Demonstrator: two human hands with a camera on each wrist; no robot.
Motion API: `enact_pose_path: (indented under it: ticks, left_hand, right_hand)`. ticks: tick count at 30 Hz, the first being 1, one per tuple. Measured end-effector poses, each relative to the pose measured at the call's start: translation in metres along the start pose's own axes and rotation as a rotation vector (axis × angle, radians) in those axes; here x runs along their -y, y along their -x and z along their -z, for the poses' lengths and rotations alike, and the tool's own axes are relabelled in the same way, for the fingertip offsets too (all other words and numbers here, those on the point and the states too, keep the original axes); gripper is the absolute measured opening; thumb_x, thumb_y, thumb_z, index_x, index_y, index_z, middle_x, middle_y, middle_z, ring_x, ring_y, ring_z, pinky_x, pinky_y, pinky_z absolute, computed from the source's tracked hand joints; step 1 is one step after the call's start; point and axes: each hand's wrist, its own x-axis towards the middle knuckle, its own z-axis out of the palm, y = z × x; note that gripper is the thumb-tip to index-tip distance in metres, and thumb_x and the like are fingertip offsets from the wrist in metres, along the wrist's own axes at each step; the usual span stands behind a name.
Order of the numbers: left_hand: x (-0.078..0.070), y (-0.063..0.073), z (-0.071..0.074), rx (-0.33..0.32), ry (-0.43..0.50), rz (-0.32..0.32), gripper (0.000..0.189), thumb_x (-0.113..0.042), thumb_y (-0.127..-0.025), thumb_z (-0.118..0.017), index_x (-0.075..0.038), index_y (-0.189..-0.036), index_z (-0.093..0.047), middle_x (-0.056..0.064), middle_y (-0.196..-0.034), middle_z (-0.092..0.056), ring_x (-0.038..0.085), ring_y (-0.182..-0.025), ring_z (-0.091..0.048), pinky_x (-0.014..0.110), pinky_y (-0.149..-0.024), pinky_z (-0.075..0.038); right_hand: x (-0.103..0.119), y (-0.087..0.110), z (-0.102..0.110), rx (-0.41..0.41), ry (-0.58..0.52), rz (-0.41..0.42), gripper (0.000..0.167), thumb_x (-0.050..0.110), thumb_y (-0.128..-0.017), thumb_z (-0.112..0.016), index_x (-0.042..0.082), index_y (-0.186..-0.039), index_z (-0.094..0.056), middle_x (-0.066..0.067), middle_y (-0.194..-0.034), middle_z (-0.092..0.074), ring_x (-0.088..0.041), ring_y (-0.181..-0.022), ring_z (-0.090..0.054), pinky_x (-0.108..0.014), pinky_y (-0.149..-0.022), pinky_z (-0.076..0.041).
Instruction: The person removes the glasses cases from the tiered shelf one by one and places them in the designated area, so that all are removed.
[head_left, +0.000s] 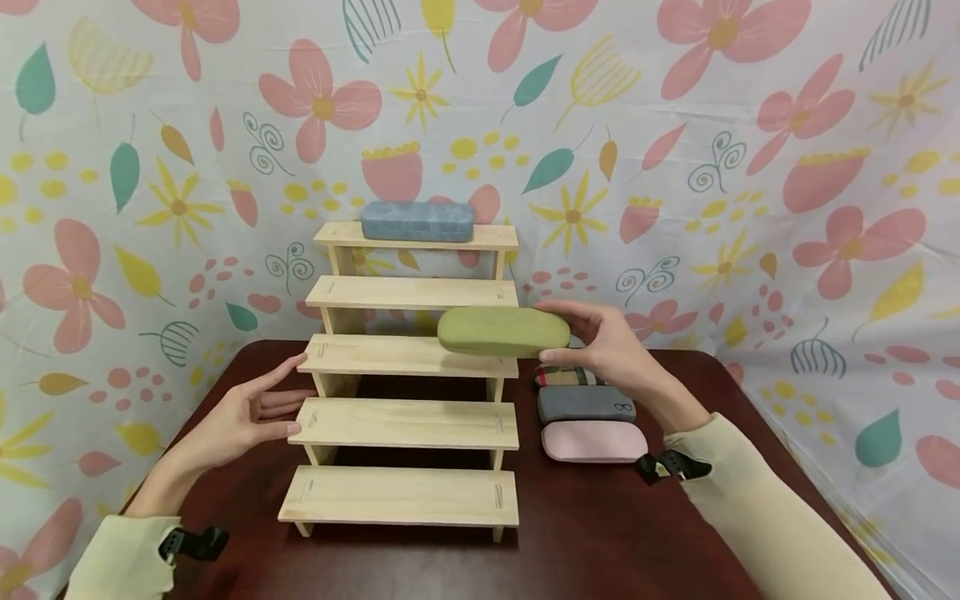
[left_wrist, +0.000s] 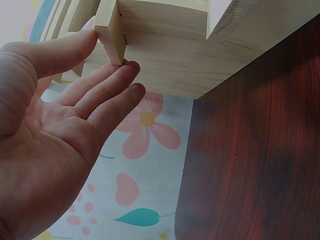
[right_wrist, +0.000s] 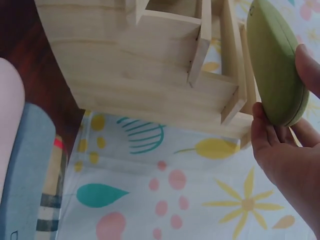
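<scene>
A light wooden tiered display stand (head_left: pixel 405 423) stands on the table. At its left side, my left hand (head_left: pixel 234 418) touches the ends of the middle boards with index fingertip and thumb; the other fingers are fairly straight in the left wrist view. My right hand (head_left: pixel 603 343) grips the right end of a green glasses case (head_left: pixel 495 329), thumb on the near side and fingers behind. This case is held level, in front of the right part of the middle tiers; whether it touches a board cannot be told. A blue glasses case (head_left: pixel 417 222) lies on the top tier.
Right of the stand, a pink glasses case (head_left: pixel 594 442), a grey-blue glasses case (head_left: pixel 581 404) and a plaid case (head_left: pixel 551 377), partly hidden by my right hand, lie in a row. The dark red-brown table (head_left: pixel 600 533) backs onto a floral cloth (head_left: pixel 652 150).
</scene>
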Motion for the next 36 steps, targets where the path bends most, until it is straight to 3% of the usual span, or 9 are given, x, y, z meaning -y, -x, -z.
enact_pose_path:
  ticks: [4,12,21,25,31,36]
  left_hand:
    - [0.000,0.000,0.000,-0.005,-0.001,0.009,0.094,0.009,-0.094,-0.074,-0.009,-0.170,-0.021,-0.010,-0.156,-0.046,0.007,-0.129,-0.060,0.036,-0.083,-0.063]
    - [-0.001,0.000,0.000,-0.010,-0.019,0.010,0.093,0.009,-0.094,-0.075,-0.008,-0.169,-0.023,0.015,-0.160,-0.042,0.008,-0.129,-0.060,0.033,-0.087,-0.061]
    - [-0.003,-0.001,-0.001,-0.012,-0.017,0.022,0.093,0.008,-0.093,-0.075,-0.008,-0.169,-0.024,0.041,-0.156,-0.035,0.006,-0.128,-0.060,0.035,-0.084,-0.062]
    - [-0.003,0.000,-0.001,-0.009,-0.026,0.025,0.093,0.007,-0.094,-0.076,-0.008,-0.169,-0.023,0.041,-0.156,-0.035,0.006,-0.128,-0.061,0.035,-0.083,-0.063]
    - [-0.002,0.000,0.000,-0.014,-0.038,0.026,0.093,0.008,-0.094,-0.075,-0.008,-0.169,-0.024,0.041,-0.156,-0.035,0.005,-0.127,-0.061,0.034,-0.084,-0.062]
    - [-0.002,0.000,0.000,-0.011,-0.044,0.023,0.092,0.007,-0.094,-0.075,-0.008,-0.169,-0.024,0.041,-0.156,-0.035,0.005,-0.127,-0.060,0.031,-0.086,-0.061]
  right_hand:
    - [-0.002,0.014,0.005,-0.006,0.034,-0.020,0.066,0.003,-0.090,-0.084,0.004,-0.151,-0.057,-0.016,-0.135,-0.066,-0.026,-0.113,-0.068,-0.032,-0.082,-0.060]
    - [-0.010,0.042,0.016,-0.025,0.080,-0.027,0.066,0.002,-0.090,-0.085,0.005,-0.150,-0.058,-0.015,-0.139,-0.063,-0.027,-0.110,-0.068,-0.033,-0.085,-0.061]
    - [-0.016,0.072,0.027,-0.044,0.113,-0.034,0.064,0.002,-0.088,-0.085,0.003,-0.147,-0.060,-0.014,-0.130,-0.068,-0.024,-0.099,-0.070,-0.032,-0.080,-0.061]
    - [-0.020,0.083,0.034,-0.044,0.144,-0.031,0.064,0.003,-0.088,-0.086,0.005,-0.147,-0.061,-0.011,-0.124,-0.070,-0.021,-0.094,-0.069,-0.031,-0.076,-0.060]
    - [-0.023,0.096,0.040,-0.036,0.136,-0.015,0.063,-0.001,-0.089,-0.084,0.005,-0.147,-0.061,-0.009,-0.137,-0.067,-0.021,-0.097,-0.068,-0.030,-0.077,-0.059]
    - [-0.028,0.106,0.044,-0.027,0.137,-0.017,0.063,-0.003,-0.089,-0.083,0.003,-0.148,-0.059,-0.013,-0.124,-0.070,-0.023,-0.093,-0.069,-0.031,-0.075,-0.059]
